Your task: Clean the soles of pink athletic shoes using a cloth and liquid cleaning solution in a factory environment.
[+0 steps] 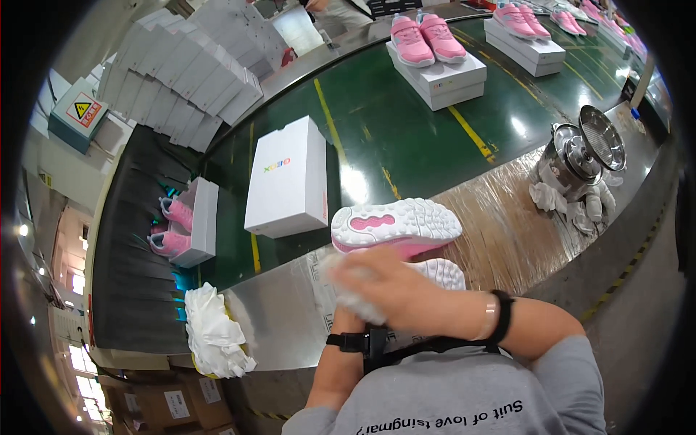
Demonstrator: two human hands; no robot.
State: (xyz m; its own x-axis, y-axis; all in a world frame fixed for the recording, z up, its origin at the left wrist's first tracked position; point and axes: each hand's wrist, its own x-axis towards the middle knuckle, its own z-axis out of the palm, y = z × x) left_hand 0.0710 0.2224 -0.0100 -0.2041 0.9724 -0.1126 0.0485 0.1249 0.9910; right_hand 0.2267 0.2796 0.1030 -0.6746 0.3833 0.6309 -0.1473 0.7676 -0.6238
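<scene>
two pink-and-white sneakers before you, soles up: farther sneaker [395, 223] lies whole in view at the edge of the green belt [290, 98], nearer sneaker [446, 273] on the film-covered surface [500, 235], partly hidden by your right forearm.

handling, as judged: light, soft upper, springier sole; not fragile, though white rubber would show smudges. knobbed tread should give purchase; smooth midsole less. best hold: around the heel or across the midsole, thumb one side, fingers the other.

your right grip [388, 283], blurred, looks closed on a white wad [366, 308]; paper or cloth, cannot tell. your left grip sits behind it, mostly hidden; apart or together, cannot tell.

counts: one closed white shoebox [286, 177] on the belt. two sneakers with the left-hand box [203, 221]. two pink sneakers on the middle box [446, 83], two on the far box [533, 54]; more pink beyond, too small to count. one steel pot [565, 170]. one white cloth-like heap [212, 326] at left. stacked boxes [177, 69]: many, overlapping, not countable.
</scene>
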